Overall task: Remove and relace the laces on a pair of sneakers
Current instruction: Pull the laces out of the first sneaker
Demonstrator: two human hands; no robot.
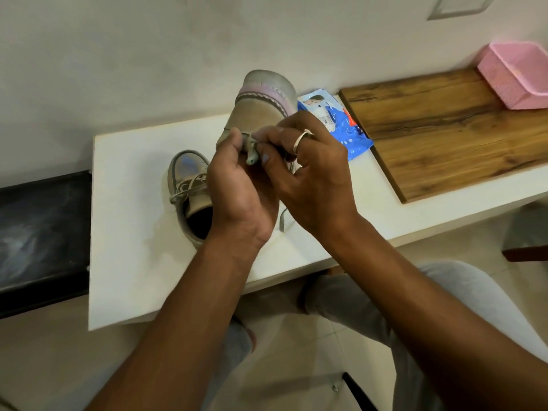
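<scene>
Fingers (234, 137) of the left hand (237, 185) curl around the throat of a beige suede sneaker (261, 111) with a lilac stitched toe band. It is held up above the white desk (133, 262), toe pointing away. The right hand (314, 179), wearing a metal ring (302, 137), pinches the end of a grey lace (252, 157) right beside the left fingers. Both hands hide the shoe's eyelets.

A second beige sneaker (189, 188), laced, lies on the desk, partly behind the left wrist. Just beyond the right hand lies a crumpled blue plastic packet (353, 137) with a white barcode label; its print is too small to read. Further right, a brown wooden board (444, 137) carries a pink plastic basket (516, 75). A black panel (41, 226) adjoins the desk's left edge.
</scene>
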